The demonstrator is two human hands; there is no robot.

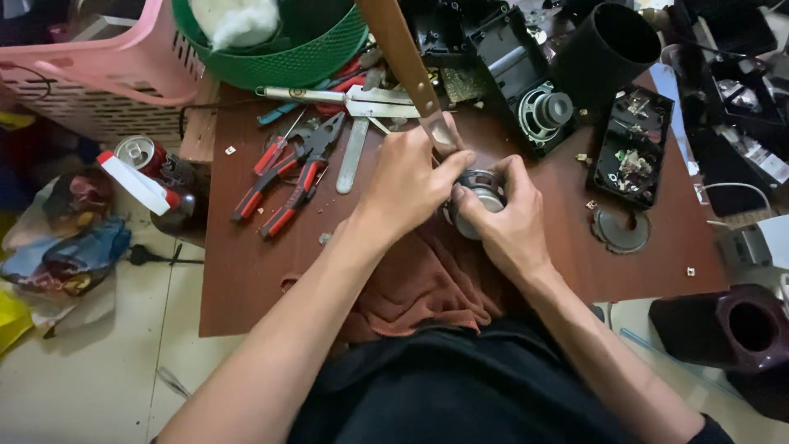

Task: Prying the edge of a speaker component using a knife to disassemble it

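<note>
Your two hands meet over the middle of the brown surface (246,271), above a rust-coloured cloth (427,284), and the small round speaker driver (479,197) sits right between them. Your right hand (505,222) cups it from the right and below, fingers curled shut around its metal body, thumb across the near rim. Your left hand (407,177) comes in from the left, closed around the lower end of a long brown-handled tool (411,70), whose long axis runs up and slightly left, away from you. Its lower end points down at the driver's top left edge; whether it touches there is hidden behind your fingers. Both forearms angle inward from your body, wrists close together, the left one a little higher. Well to the left lie red-handled pliers (283,177); an opened black speaker box (526,90) stands just behind your hands.
</note>
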